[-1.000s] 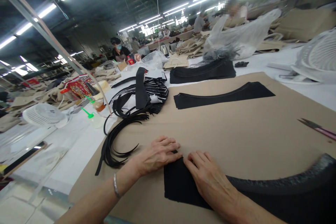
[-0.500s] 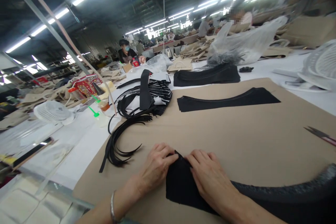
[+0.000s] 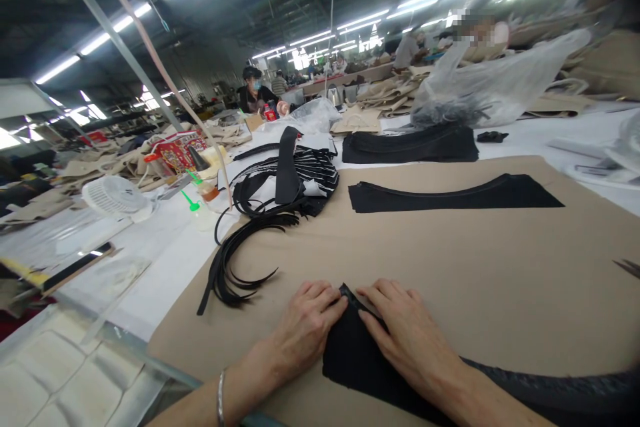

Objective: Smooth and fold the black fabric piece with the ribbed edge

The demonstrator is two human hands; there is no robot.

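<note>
A black curved fabric piece [image 3: 347, 353] lies on the brown sheet at the front, its far edge bent up into a narrow fold. My left hand [image 3: 313, 317] pinches the corner of that edge, thumb on top and fingers curled. Just to its right, my right hand [image 3: 407, 327] grips the same edge between thumb and fingers. The fingertips of both hands press close to the folded strip. My right forearm covers the middle of the piece, whose dark textured edge runs on to the right.
Farther back are another curved black piece [image 3: 450, 197], a black stack [image 3: 410, 145], thin black strips [image 3: 225, 267] and a striped pile [image 3: 315, 173]. Green-tipped bottles [image 3: 200, 213] and a white fan [image 3: 117, 197] stand left. Scissors [image 3: 629, 268] lie right. A co-worker [image 3: 253, 90] sits beyond.
The view has swung slightly left, so most things sit farther right. Both hands stay at the folded corner; the right thumb now shows more clearly along the edge.
</note>
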